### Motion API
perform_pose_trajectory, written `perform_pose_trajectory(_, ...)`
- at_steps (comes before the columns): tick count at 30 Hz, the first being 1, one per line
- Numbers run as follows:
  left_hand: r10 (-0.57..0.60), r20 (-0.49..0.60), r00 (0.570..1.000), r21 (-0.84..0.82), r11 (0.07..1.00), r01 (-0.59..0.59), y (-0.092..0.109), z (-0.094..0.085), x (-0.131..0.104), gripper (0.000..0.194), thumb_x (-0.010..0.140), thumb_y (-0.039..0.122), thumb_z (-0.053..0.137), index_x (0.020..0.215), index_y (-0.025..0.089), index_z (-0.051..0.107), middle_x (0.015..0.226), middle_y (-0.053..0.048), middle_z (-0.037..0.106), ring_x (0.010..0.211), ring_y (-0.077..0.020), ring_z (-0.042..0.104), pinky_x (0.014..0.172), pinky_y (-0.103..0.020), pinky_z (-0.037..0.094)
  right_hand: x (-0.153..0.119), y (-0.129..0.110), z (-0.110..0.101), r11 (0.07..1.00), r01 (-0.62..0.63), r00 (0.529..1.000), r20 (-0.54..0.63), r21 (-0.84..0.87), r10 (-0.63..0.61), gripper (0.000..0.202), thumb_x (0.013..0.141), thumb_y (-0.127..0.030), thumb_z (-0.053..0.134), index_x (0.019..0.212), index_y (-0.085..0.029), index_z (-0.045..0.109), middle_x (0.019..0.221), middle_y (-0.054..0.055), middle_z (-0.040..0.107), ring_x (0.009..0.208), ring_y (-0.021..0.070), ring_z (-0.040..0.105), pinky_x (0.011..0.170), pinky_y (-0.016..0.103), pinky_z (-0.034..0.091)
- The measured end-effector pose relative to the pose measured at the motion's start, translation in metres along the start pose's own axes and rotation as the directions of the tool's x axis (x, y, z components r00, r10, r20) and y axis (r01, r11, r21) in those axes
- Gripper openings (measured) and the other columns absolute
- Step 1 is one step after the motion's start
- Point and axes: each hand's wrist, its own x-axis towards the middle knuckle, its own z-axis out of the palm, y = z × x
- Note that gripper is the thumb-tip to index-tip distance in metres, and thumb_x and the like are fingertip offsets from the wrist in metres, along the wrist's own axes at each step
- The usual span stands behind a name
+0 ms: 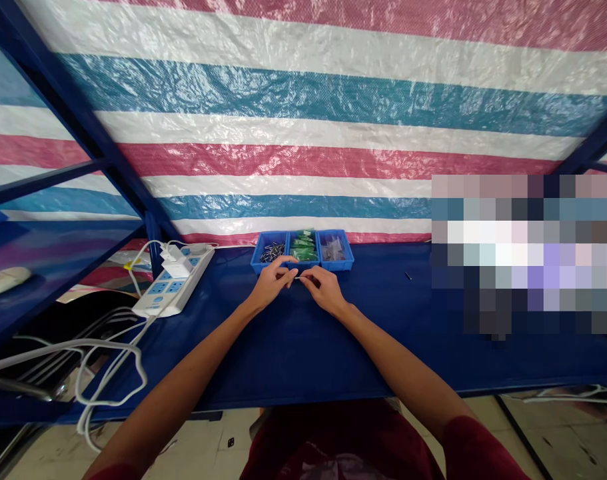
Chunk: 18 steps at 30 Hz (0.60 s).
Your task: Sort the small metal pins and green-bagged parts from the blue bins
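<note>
Over the blue table, my left hand (273,283) and my right hand (324,287) face each other, fingertips nearly meeting. A small, thin, pale piece (297,277) spans the gap between them; its kind is too small to make out. The thumb and fingers of my right hand pinch one end. My left hand has the other end at its thumb, with the index finger stretched out above. Just behind stand three joined blue bins: the left bin (256,261) holds small dark and silver pieces, the middle bin (304,264) green packets, the right bin (347,261) clear plastic bags.
A white power strip (183,290) with a plugged-in adapter (178,265) lies at the left, its white cables (110,380) looping over the edge. One small dark piece (408,275) lies on the blue table (303,360) at right. Striped sheeting (303,160) hangs behind. The far right is pixelated.
</note>
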Motion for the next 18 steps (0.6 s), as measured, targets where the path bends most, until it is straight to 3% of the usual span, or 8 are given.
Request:
perform_pose_trajectory(4,0.028,-0.036,0.999,0.035,0.999,-0.026,0.0023,-0.0018,0.0010,0.032,0.081,0.048,0.060,0.086,0.016,0.063,0.066,-0.001,0.059,0.054,-0.0111,0.049,0.052,-0.022,0.039,0.0004,0.0005,-0.0014,0.999,-0.053,0.998,-0.043,0.004,0.053,0.027,0.094,-0.036,0.045,0.088,-0.019,0.064,0.079,0.004,0.065,0.068,0.0152,0.057,0.067,0.026,0.045)
perform_pose_trajectory(7,0.056,-0.019,0.998,0.085,0.995,-0.054,0.0025,-0.0026,0.0012,0.032,0.082,0.046,0.059,0.074,0.015,0.063,0.067,-0.001,0.059,0.054,-0.0103,0.049,0.053,-0.022,0.039,0.0008,0.0003,-0.0021,0.997,-0.077,0.996,-0.053,-0.009,0.077,0.030,0.095,-0.038,0.042,0.087,-0.019,0.064,0.079,0.005,0.066,0.070,0.0161,0.058,0.069,0.027,0.045)
perform_pose_trajectory(12,0.037,-0.036,0.999,0.080,0.996,-0.034,0.0002,-0.0018,0.0013,0.036,0.085,0.045,0.056,0.066,0.015,0.059,0.058,0.002,0.053,0.049,-0.0090,0.046,0.050,-0.022,0.037,0.0006,-0.0005,-0.0012,0.996,-0.091,0.996,-0.022,0.011,0.091,0.028,0.092,-0.041,0.048,0.095,-0.018,0.065,0.074,0.002,0.063,0.060,0.0135,0.055,0.062,0.025,0.044)
perform_pose_trajectory(18,0.032,-0.078,0.996,0.040,0.999,-0.029,0.0012,-0.0019,0.0017,0.036,0.086,0.047,0.055,0.069,0.015,0.062,0.059,0.000,0.055,0.048,-0.0092,0.046,0.050,-0.022,0.038,0.0009,0.0001,-0.0010,0.998,-0.058,0.997,-0.044,-0.010,0.058,0.031,0.095,-0.039,0.043,0.085,-0.018,0.064,0.078,0.004,0.065,0.069,0.0153,0.058,0.067,0.026,0.045)
